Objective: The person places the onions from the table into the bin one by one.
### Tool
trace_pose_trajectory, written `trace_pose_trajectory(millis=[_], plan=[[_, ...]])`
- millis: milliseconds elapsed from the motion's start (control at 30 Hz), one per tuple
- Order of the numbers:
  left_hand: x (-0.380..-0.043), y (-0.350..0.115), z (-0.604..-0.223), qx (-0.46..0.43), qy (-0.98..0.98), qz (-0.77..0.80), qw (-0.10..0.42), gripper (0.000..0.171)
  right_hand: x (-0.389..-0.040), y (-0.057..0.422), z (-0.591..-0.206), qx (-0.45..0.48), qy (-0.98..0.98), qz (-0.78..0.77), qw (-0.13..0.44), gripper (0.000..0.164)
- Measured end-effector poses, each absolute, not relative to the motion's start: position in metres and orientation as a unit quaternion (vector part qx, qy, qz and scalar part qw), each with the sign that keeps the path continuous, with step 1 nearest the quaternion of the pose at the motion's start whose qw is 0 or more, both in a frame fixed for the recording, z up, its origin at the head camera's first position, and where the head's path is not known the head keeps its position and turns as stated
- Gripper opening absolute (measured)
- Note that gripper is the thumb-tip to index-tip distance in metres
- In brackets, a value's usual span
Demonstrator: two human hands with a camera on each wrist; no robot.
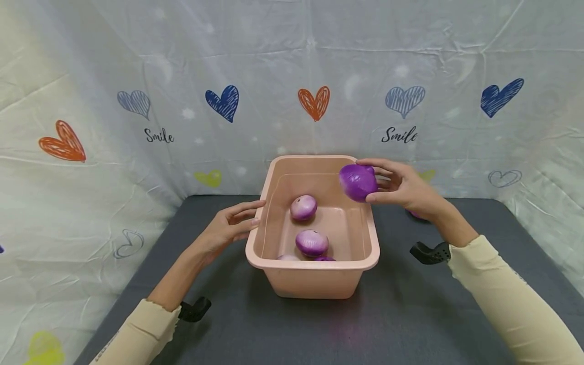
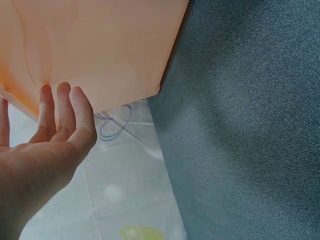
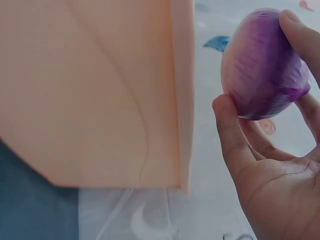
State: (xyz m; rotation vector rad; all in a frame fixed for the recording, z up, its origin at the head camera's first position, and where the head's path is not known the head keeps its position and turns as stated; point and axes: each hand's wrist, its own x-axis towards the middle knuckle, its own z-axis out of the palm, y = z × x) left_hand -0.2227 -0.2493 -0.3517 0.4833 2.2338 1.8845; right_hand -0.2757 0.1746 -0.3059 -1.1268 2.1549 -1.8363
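My right hand (image 1: 406, 187) pinches a purple onion (image 1: 357, 182) between thumb and fingers, over the right rim of a peach plastic tub (image 1: 315, 279). In the right wrist view the onion (image 3: 265, 67) shows a pale side and a deep purple side. My left hand (image 1: 230, 223) is at the tub's left rim. Its fingers (image 2: 64, 112) are extended along the outer wall in the left wrist view. Inside the tub lie a paler onion (image 1: 303, 208) near the middle and another onion (image 1: 312, 243) closer to the front. Two more onions are partly hidden behind the front rim.
The tub stands on a dark grey table (image 1: 301, 329). A purple thing (image 1: 417, 216) on the table is mostly hidden behind the right wrist. Behind the table hangs a pale curtain (image 1: 274, 66) printed with hearts. Black bands (image 1: 431, 253) are on both wrists.
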Motion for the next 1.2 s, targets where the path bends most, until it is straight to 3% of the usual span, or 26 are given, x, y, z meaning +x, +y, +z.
trace_pose_trajectory(millis=[500, 1200], plan=[[-0.224, -0.247, -0.352, 0.166, 0.754, 0.629, 0.089, 0.054, -0.282, 0.134, -0.304, -0.434, 0.65, -0.616, 0.098, 0.071], [-0.223, -0.249, -0.354, 0.161, 0.756, 0.628, 0.089, 0.054, -0.274, 0.216, -0.327, -0.339, 0.726, -0.596, 0.052, 0.046]])
